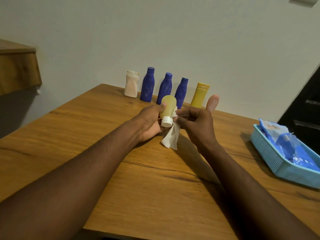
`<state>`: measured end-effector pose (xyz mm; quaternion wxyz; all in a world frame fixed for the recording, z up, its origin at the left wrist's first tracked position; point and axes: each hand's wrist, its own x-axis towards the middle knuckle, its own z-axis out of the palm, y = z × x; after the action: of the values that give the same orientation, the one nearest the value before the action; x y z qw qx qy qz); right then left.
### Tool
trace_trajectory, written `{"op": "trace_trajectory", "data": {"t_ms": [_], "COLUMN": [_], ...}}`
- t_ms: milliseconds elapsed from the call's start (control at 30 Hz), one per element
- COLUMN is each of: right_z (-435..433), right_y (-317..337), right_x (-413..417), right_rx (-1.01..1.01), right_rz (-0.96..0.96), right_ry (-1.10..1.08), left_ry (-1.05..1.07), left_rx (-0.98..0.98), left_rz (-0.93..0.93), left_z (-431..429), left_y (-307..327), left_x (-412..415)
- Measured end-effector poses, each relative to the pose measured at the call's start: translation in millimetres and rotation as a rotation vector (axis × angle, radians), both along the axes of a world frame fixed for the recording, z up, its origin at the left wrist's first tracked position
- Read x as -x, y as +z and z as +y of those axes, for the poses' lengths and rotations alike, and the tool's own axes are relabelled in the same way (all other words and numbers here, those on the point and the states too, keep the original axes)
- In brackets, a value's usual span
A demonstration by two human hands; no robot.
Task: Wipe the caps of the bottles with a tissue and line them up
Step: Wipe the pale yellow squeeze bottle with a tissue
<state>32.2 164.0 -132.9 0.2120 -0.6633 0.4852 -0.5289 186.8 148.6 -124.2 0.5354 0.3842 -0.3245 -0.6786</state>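
My left hand (151, 121) holds a pale yellow-green bottle (168, 107) tilted, its white cap (166, 121) pointing toward me. My right hand (195, 125) pinches a white tissue (170, 140) against the side of the cap; the tissue's loose end hangs down to the table. Along the wall stands a row: a cream bottle (131, 86), three blue bottles (148, 84) (165, 87) (181, 91), a yellow tube (200, 95) and a pink bottle (213, 102), partly hidden behind my right hand.
The wooden table (147, 179) carries a light blue basket (275, 161) at the right edge, holding blue tissue packs (292, 149). A wooden shelf (17, 66) juts from the wall at the left. A dark cabinet (304, 104) stands at the right.
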Motion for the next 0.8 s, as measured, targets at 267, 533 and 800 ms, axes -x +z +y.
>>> {"op": "trace_trajectory", "data": {"t_ms": [267, 533, 800], "right_z": [3, 4, 1], "right_y": [4, 3, 13], "right_x": [3, -2, 14], "right_rx": [0.088, 0.041, 0.084], "right_rz": [-0.028, 0.107, -0.027], "right_ry": [-0.037, 0.033, -0.136], "left_ry": [-0.034, 0.005, -0.271], "left_rx": [-0.013, 0.014, 0.066], "left_rz": [0.059, 0.015, -0.111], "left_z": [4, 2, 12], "left_y": [0, 0, -1], "left_x": [4, -1, 2]}}
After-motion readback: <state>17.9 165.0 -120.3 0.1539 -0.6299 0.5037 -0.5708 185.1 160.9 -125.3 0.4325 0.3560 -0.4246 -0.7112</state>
